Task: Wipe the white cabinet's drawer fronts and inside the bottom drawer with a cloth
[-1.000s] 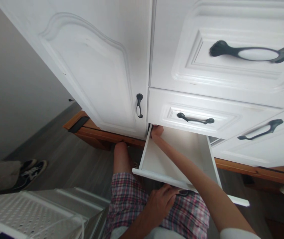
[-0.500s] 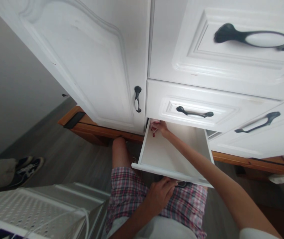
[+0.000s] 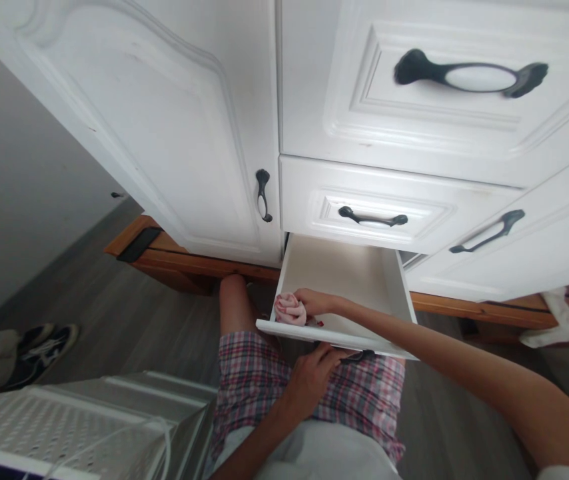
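An open white drawer (image 3: 346, 337) juts out from the cabinet above my lap. Inside its front left corner, my right hand (image 3: 314, 303) grips a rolled pink-and-white cloth (image 3: 290, 309). A small red bit shows just below those fingers, too small to name. Outside the drawer front, my left hand (image 3: 313, 375) has its fingers curled at the dark drawer handle (image 3: 359, 357), covering its left part. The visible drawer floor (image 3: 344, 263) is pale and bare.
White cabinet doors (image 3: 189, 133) and closed drawers (image 3: 364, 193) with dark handles rise in front. A white perforated rack or basket (image 3: 89, 427) stands at lower left. Another person's shoe (image 3: 47, 350) is on the floor at left. White cloth (image 3: 557, 320) hangs at right.
My right hand has brought the rolled cloth from the drawer's back left corner to its front left corner. My left hand stays at the drawer front. The view has shifted slightly.
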Action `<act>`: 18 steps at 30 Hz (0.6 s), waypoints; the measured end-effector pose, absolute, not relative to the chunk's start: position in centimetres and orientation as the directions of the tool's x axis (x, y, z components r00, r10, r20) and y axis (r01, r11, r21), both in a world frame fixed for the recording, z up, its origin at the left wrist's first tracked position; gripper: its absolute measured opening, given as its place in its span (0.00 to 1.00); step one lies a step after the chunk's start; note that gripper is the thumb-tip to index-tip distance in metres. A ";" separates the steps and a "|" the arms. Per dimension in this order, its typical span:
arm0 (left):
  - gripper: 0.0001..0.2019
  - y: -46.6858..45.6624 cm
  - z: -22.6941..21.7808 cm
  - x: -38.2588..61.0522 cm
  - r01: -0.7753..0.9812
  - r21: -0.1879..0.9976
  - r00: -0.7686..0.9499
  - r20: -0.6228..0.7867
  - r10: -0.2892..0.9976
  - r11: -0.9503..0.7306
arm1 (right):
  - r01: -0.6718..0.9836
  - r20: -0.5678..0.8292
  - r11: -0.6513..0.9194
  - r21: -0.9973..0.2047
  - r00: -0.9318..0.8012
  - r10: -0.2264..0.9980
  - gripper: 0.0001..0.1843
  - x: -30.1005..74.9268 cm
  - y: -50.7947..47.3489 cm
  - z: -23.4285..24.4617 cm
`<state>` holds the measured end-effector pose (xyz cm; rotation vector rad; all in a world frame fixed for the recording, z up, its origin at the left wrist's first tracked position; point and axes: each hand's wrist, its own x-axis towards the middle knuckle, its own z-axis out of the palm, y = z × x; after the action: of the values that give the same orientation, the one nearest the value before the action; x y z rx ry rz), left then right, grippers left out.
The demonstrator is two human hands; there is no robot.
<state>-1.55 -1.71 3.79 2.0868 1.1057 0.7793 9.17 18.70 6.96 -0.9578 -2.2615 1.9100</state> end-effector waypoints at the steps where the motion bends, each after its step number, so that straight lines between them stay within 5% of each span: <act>1: 0.16 -1.7 3.8 -1.5 0.477 0.760 0.464 0.208 0.861 -0.441 | 0.444 -0.367 0.078 -0.893 -0.817 0.444 0.10 9.0 18.5 7.0; 5: 0.16 -1.7 4.2 -1.5 0.473 0.752 0.453 0.239 0.859 -0.459 | 0.510 -0.438 0.139 -0.849 -0.825 0.358 0.05 10.1 19.0 8.0; 10: 0.15 -1.6 4.2 -1.4 0.482 0.718 0.441 0.297 0.847 -0.502 | 0.647 -0.587 0.183 -0.741 -0.755 0.292 0.17 14.5 19.0 9.7; 18: 0.14 -1.7 3.5 -1.5 0.487 0.703 0.448 0.308 0.839 -0.518 | 0.903 -0.822 0.233 -0.360 -0.425 0.378 0.16 22.6 16.5 12.2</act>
<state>-1.45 -1.66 3.50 2.1774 1.1076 0.8836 22.64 16.46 12.23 -1.7434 -2.8566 1.7086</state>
